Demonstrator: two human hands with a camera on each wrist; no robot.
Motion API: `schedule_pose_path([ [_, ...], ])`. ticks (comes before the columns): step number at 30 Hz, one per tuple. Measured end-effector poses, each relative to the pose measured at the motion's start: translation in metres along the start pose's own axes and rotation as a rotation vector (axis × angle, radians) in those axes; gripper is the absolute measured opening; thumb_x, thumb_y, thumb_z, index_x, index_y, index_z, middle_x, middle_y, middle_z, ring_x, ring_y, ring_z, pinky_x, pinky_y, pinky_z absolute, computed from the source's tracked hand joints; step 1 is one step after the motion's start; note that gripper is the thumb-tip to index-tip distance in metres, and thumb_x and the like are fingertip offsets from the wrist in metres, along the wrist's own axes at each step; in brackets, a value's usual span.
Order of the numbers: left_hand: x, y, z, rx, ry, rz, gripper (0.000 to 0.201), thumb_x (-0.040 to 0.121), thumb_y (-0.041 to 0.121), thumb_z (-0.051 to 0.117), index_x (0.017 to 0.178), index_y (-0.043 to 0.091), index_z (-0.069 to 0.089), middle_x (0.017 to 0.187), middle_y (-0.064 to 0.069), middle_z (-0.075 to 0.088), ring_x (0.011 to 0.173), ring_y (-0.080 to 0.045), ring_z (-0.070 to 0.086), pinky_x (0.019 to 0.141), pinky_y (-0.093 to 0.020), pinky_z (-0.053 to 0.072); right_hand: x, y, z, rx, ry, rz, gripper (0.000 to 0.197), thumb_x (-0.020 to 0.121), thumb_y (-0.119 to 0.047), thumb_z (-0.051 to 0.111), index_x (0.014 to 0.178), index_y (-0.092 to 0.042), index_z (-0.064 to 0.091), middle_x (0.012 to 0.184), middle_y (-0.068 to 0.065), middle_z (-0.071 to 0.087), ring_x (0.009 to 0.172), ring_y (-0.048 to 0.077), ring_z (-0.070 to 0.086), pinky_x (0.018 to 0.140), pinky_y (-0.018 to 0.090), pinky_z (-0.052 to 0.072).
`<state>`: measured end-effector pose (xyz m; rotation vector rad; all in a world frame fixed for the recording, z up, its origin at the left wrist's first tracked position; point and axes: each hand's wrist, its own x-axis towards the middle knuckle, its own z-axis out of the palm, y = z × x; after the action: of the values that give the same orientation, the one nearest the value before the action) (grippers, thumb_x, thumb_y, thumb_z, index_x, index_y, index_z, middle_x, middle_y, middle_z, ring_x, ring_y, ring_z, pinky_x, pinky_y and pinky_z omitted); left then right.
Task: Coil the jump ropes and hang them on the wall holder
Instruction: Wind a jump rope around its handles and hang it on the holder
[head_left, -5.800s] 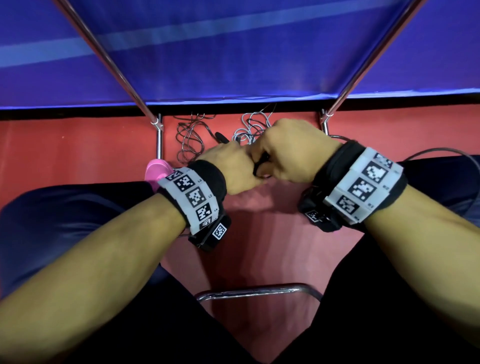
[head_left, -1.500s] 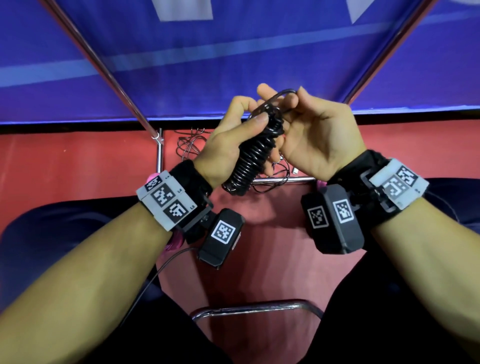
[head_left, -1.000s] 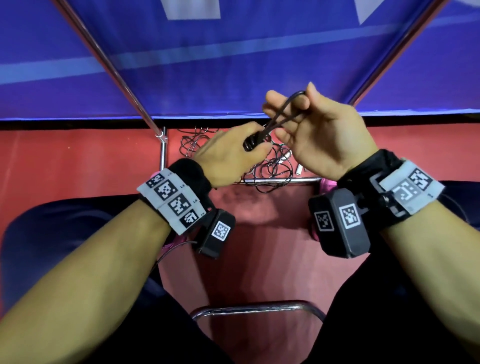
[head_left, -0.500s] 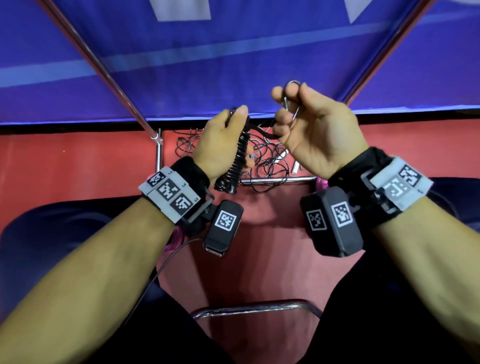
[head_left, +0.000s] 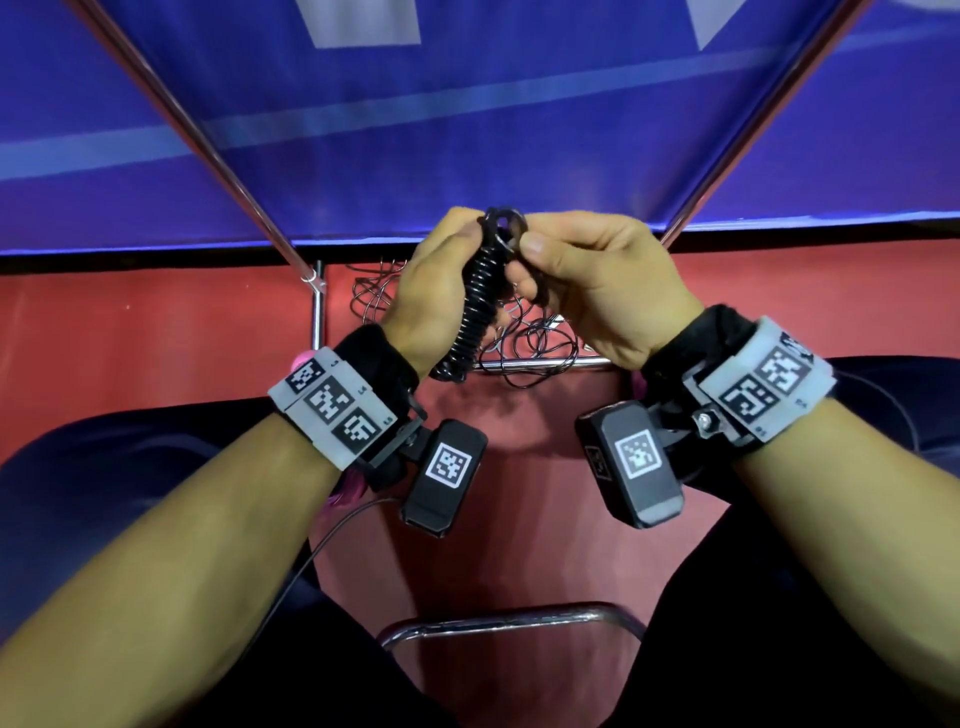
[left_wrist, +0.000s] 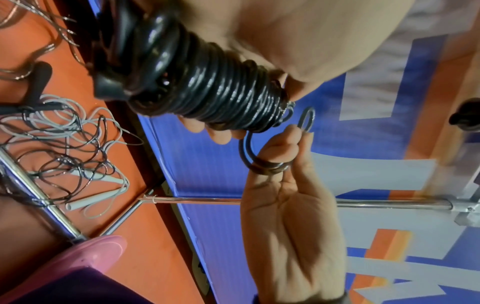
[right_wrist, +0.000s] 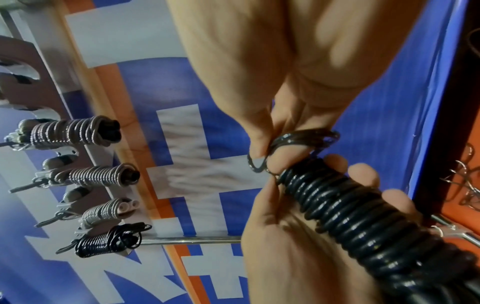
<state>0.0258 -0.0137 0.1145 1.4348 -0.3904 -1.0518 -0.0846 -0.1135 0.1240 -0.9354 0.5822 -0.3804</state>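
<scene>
A black jump rope (head_left: 475, 312) is wound tightly round its handles into a thick coil (left_wrist: 207, 86) (right_wrist: 363, 214). My left hand (head_left: 431, 296) grips this coil upright in front of me. My right hand (head_left: 587, 280) pinches the rope's loose end (left_wrist: 267, 164) at the top of the coil, a few small loops (right_wrist: 303, 139) lying round its fingers. On the wall, seen in the right wrist view, the holder's hooks (right_wrist: 64, 154) carry several coiled ropes, grey ones (right_wrist: 70, 131) and a black one (right_wrist: 103, 240).
Tangled black and grey ropes (head_left: 524, 332) (left_wrist: 64, 139) lie on the red floor beyond a chrome bar (head_left: 540, 364). Chrome legs (head_left: 208, 150) slant up against the blue wall. A chair's chrome rim (head_left: 509, 618) sits between my knees.
My right hand came down from above and closed in on the top of the coil with the rope's end. The left hand kept its grip and tilted the coil upright.
</scene>
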Motion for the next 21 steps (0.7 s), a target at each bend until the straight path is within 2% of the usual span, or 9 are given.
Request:
schedule_pose_path([
  [2, 0.0, 0.0, -0.001, -0.014, -0.011, 0.031, 0.018, 0.104, 0.022, 0.039, 0.099, 0.016, 0.056, 0.075, -0.015, 0.061, 0.055, -0.026, 0.053, 0.043, -0.025, 0.041, 0.003, -0.001, 0.0, 0.029, 0.113, -0.065, 0.012, 0.088, 0.013, 0.059, 0.09, 0.002, 0.063, 0.064, 0.015, 0.066, 0.055, 0.02, 0.06, 0.05, 0.026, 0.052],
  [5, 0.002, 0.001, -0.002, -0.016, -0.016, 0.043, 0.022, 0.087, 0.031, 0.045, 0.099, 0.017, 0.056, 0.078, -0.018, 0.058, 0.054, -0.027, 0.055, 0.046, -0.028, 0.042, 0.006, 0.002, 0.0, -0.078, 0.207, -0.169, 0.019, 0.084, 0.015, 0.065, 0.079, -0.003, 0.062, 0.06, 0.013, 0.065, 0.051, 0.02, 0.06, 0.051, 0.026, 0.05],
  [9, 0.004, -0.001, -0.001, -0.041, -0.045, 0.046, 0.022, 0.087, 0.032, 0.046, 0.1, 0.018, 0.056, 0.079, -0.016, 0.055, 0.055, -0.026, 0.051, 0.046, -0.028, 0.042, 0.007, 0.007, 0.001, -0.321, 0.259, -0.293, 0.021, 0.082, 0.012, 0.071, 0.073, -0.006, 0.065, 0.058, 0.004, 0.066, 0.054, 0.015, 0.062, 0.055, 0.025, 0.052],
  [11, 0.003, -0.002, 0.0, -0.05, -0.046, 0.064, 0.019, 0.097, 0.029, 0.042, 0.101, 0.018, 0.057, 0.079, -0.015, 0.054, 0.055, -0.023, 0.05, 0.046, -0.027, 0.042, 0.006, 0.009, 0.003, -0.456, 0.276, -0.373, 0.016, 0.081, 0.009, 0.073, 0.074, -0.004, 0.068, 0.063, 0.003, 0.067, 0.057, 0.01, 0.061, 0.059, 0.023, 0.052],
  [13, 0.004, -0.005, 0.001, -0.039, -0.027, 0.079, 0.023, 0.105, 0.027, 0.036, 0.1, 0.018, 0.058, 0.079, -0.012, 0.053, 0.056, -0.02, 0.049, 0.047, -0.026, 0.043, 0.005, 0.012, 0.003, -0.559, 0.272, -0.422, 0.01, 0.082, 0.002, 0.076, 0.076, -0.005, 0.071, 0.07, 0.008, 0.071, 0.062, 0.013, 0.062, 0.064, 0.029, 0.054],
  [16, 0.003, -0.003, 0.004, -0.043, -0.003, 0.094, 0.025, 0.098, 0.038, 0.042, 0.094, 0.021, 0.06, 0.085, -0.008, 0.055, 0.067, -0.018, 0.051, 0.06, -0.03, 0.045, 0.004, 0.016, 0.003, -0.635, 0.244, -0.456, 0.006, 0.082, -0.011, 0.077, 0.079, -0.016, 0.076, 0.078, 0.01, 0.074, 0.072, 0.033, 0.068, 0.071, 0.046, 0.057],
  [18, 0.003, -0.001, 0.003, -0.051, -0.011, 0.087, 0.026, 0.097, 0.039, 0.042, 0.095, 0.02, 0.06, 0.088, -0.008, 0.056, 0.07, -0.016, 0.051, 0.064, -0.03, 0.045, 0.003, 0.017, 0.003, -0.652, 0.222, -0.486, 0.002, 0.083, -0.015, 0.077, 0.084, -0.016, 0.077, 0.08, 0.009, 0.075, 0.076, 0.035, 0.069, 0.071, 0.051, 0.055],
  [21, 0.0, 0.002, 0.004, -0.074, -0.027, 0.075, 0.026, 0.098, 0.039, 0.041, 0.099, 0.019, 0.058, 0.097, -0.015, 0.056, 0.071, -0.017, 0.053, 0.065, -0.031, 0.048, 0.003, 0.017, 0.002, -0.687, 0.217, -0.527, 0.006, 0.083, -0.016, 0.076, 0.088, -0.019, 0.076, 0.086, 0.01, 0.075, 0.079, 0.033, 0.07, 0.074, 0.05, 0.055],
])
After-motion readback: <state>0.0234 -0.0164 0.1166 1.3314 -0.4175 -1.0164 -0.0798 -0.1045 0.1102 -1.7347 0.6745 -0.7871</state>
